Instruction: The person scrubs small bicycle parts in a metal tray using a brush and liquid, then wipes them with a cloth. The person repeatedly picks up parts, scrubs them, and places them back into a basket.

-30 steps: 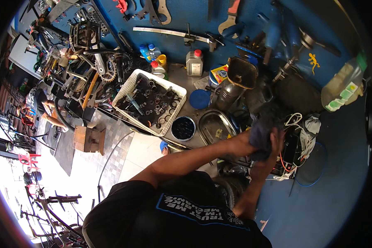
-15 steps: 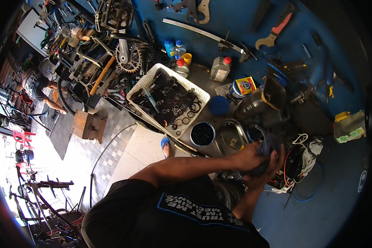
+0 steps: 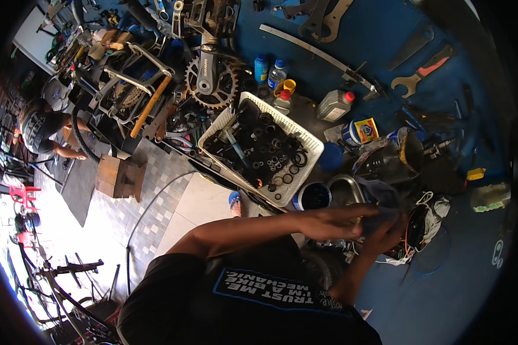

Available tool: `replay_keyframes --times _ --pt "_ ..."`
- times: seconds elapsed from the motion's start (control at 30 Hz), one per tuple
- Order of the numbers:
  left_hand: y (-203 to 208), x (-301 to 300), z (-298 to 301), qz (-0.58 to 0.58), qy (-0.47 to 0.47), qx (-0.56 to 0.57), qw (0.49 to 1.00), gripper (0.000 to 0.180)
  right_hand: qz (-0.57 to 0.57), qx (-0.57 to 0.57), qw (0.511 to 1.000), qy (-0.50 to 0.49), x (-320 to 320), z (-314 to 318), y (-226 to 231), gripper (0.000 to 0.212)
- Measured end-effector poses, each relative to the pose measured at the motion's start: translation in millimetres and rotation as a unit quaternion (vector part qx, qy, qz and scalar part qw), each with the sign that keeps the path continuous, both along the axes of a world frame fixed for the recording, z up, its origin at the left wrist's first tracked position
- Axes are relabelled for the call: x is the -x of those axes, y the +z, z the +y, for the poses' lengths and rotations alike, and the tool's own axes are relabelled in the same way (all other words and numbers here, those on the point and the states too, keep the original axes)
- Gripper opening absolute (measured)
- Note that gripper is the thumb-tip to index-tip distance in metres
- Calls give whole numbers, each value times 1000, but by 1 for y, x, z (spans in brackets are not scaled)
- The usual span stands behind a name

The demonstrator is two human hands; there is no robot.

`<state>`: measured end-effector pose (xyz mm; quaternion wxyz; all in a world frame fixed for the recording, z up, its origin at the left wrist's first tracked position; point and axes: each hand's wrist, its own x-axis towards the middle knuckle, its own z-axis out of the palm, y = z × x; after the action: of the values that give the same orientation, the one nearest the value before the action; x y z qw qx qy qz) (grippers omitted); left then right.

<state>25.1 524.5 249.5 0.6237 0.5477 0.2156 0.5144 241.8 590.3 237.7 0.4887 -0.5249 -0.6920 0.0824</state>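
Note:
A dark grey-blue rag (image 3: 381, 195) is bunched between my two hands, blurred by motion. My left hand (image 3: 331, 223) reaches in from the left, its long fingers and thumb on the near side of the cloth. On the other side, my right hand (image 3: 385, 234) is curled round the rag. Part of the fingers is hidden by cloth or smeared. Just beyond the hands are an oval metal pan (image 3: 346, 187) and a blue-rimmed tub (image 3: 312, 196) with dark contents.
A white plastic basket (image 3: 313, 141) holds rings and small bike parts. Behind it stand bottles, a grey red-capped jug (image 3: 335, 106) and a cut-open container (image 3: 406, 152). Tools hang on the blue wall. A crankset (image 3: 207, 77) lies left; another person (image 3: 40, 129) works farther left, near a wooden box (image 3: 118, 177).
The view has shifted, so the bench things sit farther right. The rag has moved between my hands, and my left fingers have straightened from their earlier tighter grip.

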Motion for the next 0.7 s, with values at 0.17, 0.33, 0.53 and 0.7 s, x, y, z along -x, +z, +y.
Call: replay_keyframes --times 0.17,0.33,0.53,0.7 --pt "-42 86 -37 20 -124 -18 992 54 44 20 999 -5 5 0 41 44" --pt "-48 157 -81 191 55 121 972 28 130 87 968 197 13 -15 62 76" --pt "-62 231 -89 298 294 72 905 22 214 124 934 258 19 -40 81 83" --pt "-62 273 -70 284 366 130 877 20 312 105 919 216 17 -71 85 99"
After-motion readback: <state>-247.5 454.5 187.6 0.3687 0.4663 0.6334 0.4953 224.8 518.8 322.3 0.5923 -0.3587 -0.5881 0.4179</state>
